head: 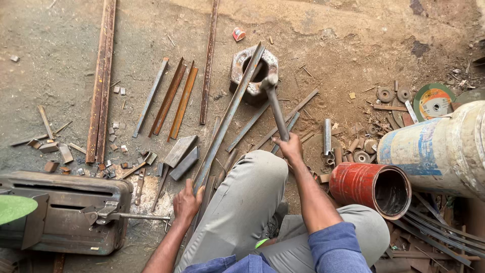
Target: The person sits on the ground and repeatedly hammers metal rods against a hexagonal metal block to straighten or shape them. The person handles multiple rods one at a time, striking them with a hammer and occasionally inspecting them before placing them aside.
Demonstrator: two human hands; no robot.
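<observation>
My right hand [291, 147] grips the handle of a hammer [273, 98], whose head rests on a long flat steel bar [230, 114]. The bar lies across a thick rusty metal ring [241, 64] on the dirt floor. My left hand [186, 202] holds the near end of that bar, beside my grey-trousered knee [252, 187]. I am crouched on the ground, with blue sleeves visible at the bottom.
Several rusty flat bars and angle pieces [172, 98] lie to the left, with two long strips [101, 76]. A cut-off saw base [65, 212] sits at lower left. A red can [371, 187], a large drum [439, 151], cutting discs [432, 101] and pipe offcuts [327, 136] crowd the right.
</observation>
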